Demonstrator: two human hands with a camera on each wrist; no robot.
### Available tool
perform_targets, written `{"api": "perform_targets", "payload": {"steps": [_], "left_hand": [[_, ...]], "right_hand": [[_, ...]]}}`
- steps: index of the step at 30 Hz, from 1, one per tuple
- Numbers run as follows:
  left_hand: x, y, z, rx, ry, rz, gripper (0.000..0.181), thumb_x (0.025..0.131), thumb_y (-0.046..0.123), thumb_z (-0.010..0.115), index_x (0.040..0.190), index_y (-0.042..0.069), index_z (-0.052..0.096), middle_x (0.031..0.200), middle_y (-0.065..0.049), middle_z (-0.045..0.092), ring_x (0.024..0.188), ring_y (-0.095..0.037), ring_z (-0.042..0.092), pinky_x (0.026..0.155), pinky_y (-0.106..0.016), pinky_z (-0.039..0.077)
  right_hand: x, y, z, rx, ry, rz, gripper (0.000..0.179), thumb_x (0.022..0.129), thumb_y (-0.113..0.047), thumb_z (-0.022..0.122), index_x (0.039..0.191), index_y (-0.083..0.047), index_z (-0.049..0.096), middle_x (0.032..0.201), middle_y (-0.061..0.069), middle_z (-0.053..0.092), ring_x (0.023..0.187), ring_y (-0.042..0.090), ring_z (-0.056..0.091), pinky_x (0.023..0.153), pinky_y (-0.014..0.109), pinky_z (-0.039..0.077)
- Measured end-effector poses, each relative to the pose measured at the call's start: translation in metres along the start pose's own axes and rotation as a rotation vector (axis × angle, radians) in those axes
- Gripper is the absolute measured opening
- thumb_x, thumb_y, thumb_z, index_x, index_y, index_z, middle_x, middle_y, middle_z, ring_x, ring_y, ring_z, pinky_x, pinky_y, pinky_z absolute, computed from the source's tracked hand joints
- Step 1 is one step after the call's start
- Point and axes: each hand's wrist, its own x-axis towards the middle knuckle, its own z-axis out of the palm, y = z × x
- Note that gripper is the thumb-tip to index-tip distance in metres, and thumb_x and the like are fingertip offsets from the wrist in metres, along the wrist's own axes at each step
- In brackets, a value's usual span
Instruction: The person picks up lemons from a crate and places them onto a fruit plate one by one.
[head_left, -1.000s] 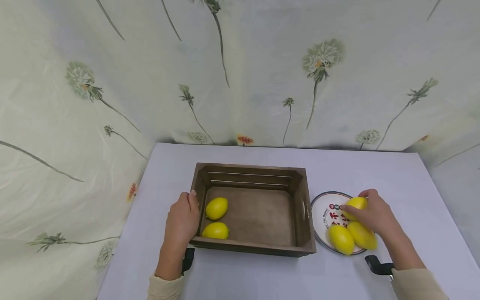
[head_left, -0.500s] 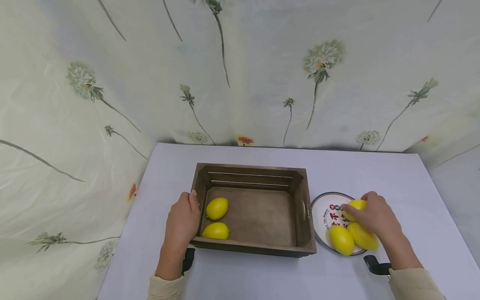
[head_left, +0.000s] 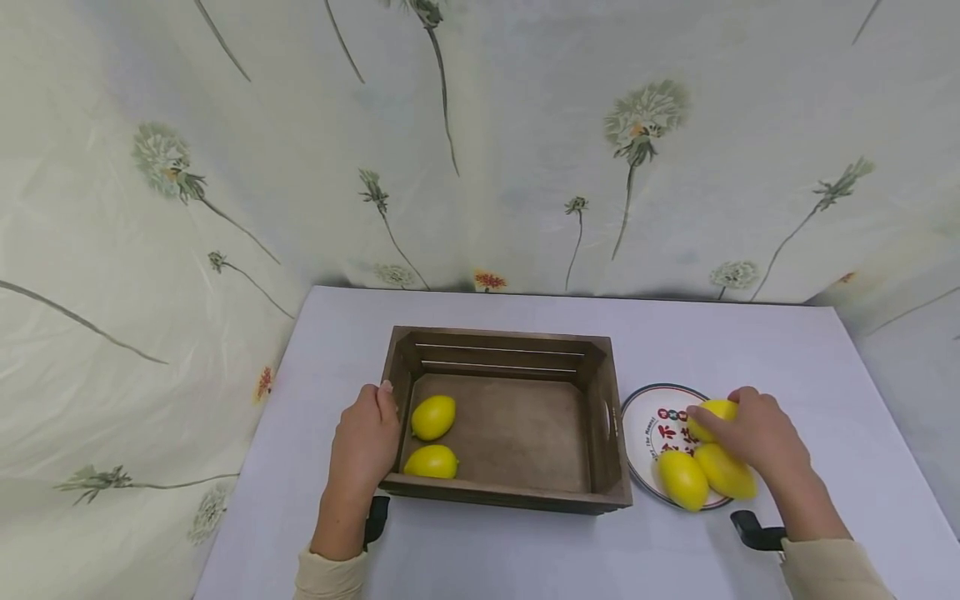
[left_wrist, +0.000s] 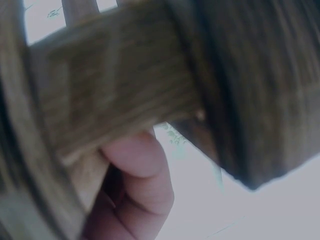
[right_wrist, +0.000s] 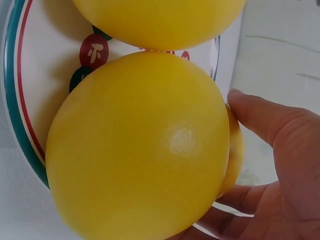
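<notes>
A brown wooden crate (head_left: 510,433) stands on the table with two lemons (head_left: 433,417) at its left end. My left hand (head_left: 366,437) grips the crate's left side; in the left wrist view its curled fingers (left_wrist: 140,160) hook under a wooden slat (left_wrist: 115,80). Right of the crate lies a round white plate (head_left: 643,433) with a dark rim and red print, bearing three lemons. My right hand (head_left: 765,429) holds the rear lemon (head_left: 712,419) between thumb and fingers. A nearer lemon (right_wrist: 140,145) mostly hides that held lemon (right_wrist: 235,150) in the right wrist view.
The white table (head_left: 480,554) ends at a wall covering (head_left: 510,167) printed with dandelions. The plate sits close against the crate's right side. A black wrist mount (head_left: 757,532) hangs beside the right wrist, another (head_left: 377,521) beside the left.
My right hand and the lemon it holds have shifted very slightly to the right. The left hand and the crate stay put.
</notes>
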Motion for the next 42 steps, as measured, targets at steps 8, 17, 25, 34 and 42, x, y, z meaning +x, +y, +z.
{"api": "perform_targets", "payload": {"steps": [8,17,25,34,42], "left_hand": [[-0.001,0.001,0.0,0.004,0.002,-0.003,0.043,0.114,0.033,0.037,0.104,-0.004,0.058,0.067,-0.009,0.049,0.053,-0.023,0.047,0.047,-0.032,0.041],[0.001,0.0,0.001,0.013,0.007,0.004,0.043,0.115,0.032,0.037,0.103,-0.004,0.058,0.069,-0.009,0.053,0.053,-0.023,0.049,0.047,-0.032,0.042],[0.001,-0.001,0.001,0.019,0.012,0.005,0.043,0.115,0.032,0.037,0.102,-0.003,0.058,0.07,-0.009,0.055,0.053,-0.023,0.05,0.047,-0.033,0.043],[0.001,-0.001,0.001,0.019,0.005,0.001,0.043,0.115,0.032,0.036,0.102,-0.003,0.058,0.07,-0.009,0.053,0.053,-0.023,0.049,0.047,-0.033,0.042],[0.001,-0.001,-0.001,0.007,-0.001,-0.002,0.041,0.115,0.03,0.038,0.103,-0.004,0.058,0.07,-0.009,0.052,0.054,-0.023,0.048,0.048,-0.033,0.042]], "right_hand": [[-0.004,-0.003,-0.004,-0.019,-0.026,0.006,0.105,0.095,-0.069,0.059,0.141,0.023,0.034,0.122,0.044,0.045,0.099,0.052,0.051,0.083,0.064,0.05],[-0.007,-0.012,-0.007,-0.051,0.023,-0.029,0.105,0.095,-0.067,0.061,0.144,0.022,0.033,0.13,0.047,0.044,0.109,0.06,0.051,0.085,0.07,0.05],[-0.012,-0.031,-0.018,-0.051,0.119,-0.106,0.093,0.096,-0.059,0.065,0.142,0.019,0.04,0.134,0.046,0.043,0.111,0.061,0.05,0.083,0.072,0.05],[-0.026,-0.083,-0.051,-0.026,0.209,-0.286,0.08,0.1,-0.052,0.065,0.143,0.014,0.047,0.138,0.041,0.048,0.115,0.058,0.053,0.089,0.072,0.048],[-0.048,-0.151,-0.077,0.005,0.223,-0.503,0.07,0.101,-0.055,0.062,0.143,0.001,0.054,0.136,0.027,0.061,0.118,0.046,0.058,0.092,0.067,0.048]]}}
